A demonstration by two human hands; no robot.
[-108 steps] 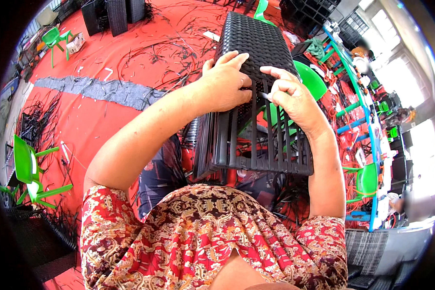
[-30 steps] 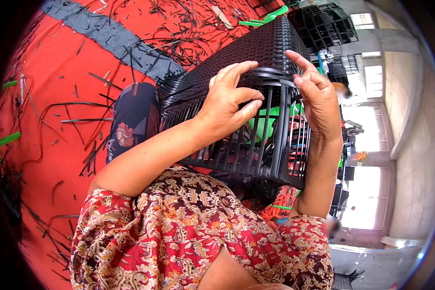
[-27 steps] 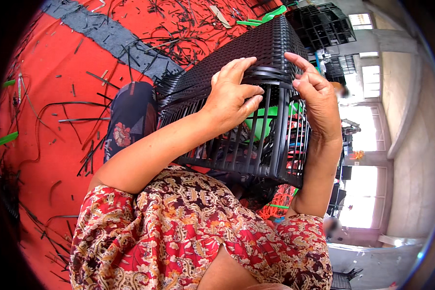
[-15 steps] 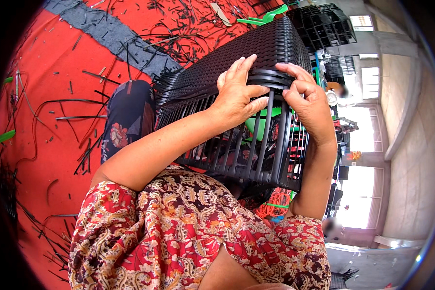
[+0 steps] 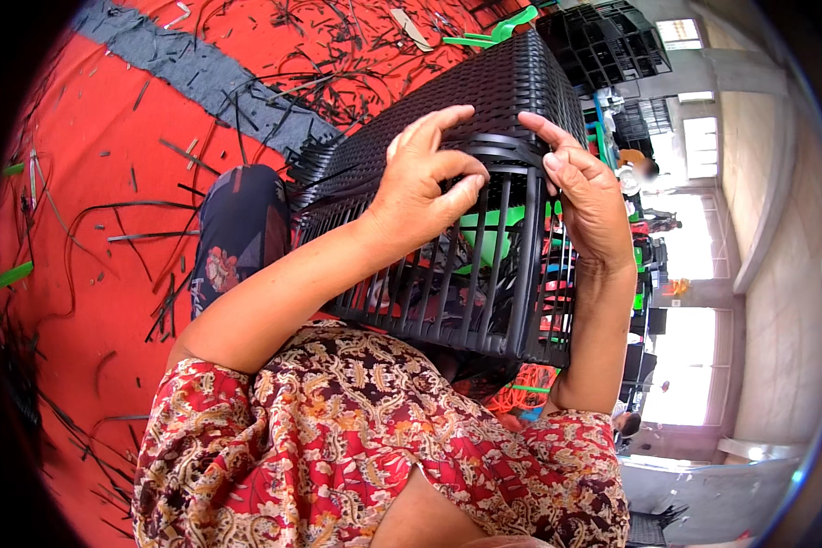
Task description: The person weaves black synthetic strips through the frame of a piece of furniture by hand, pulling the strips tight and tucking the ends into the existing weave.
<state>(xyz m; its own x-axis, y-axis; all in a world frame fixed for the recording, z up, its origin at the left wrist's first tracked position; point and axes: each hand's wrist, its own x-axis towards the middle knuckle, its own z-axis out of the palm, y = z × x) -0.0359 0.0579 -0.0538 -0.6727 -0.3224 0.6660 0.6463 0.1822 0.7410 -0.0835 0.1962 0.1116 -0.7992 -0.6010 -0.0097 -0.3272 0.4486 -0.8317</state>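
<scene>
The left hand [image 5: 426, 172] is held half-open, seemingly empty, over the black woven frame [image 5: 470, 80]. Right of it, strips [image 5: 498, 143] could be slackened by uneven pulling; any pinch in the curled right hand [image 5: 590, 190] cannot be told.

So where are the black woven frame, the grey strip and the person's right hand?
Black woven frame [image 5: 495, 99]: head view, on its woven panel.
Grey strip [image 5: 196, 69]: head view, about mid-length.
Right hand [image 5: 594, 194]: head view, middle of the hand.
</scene>
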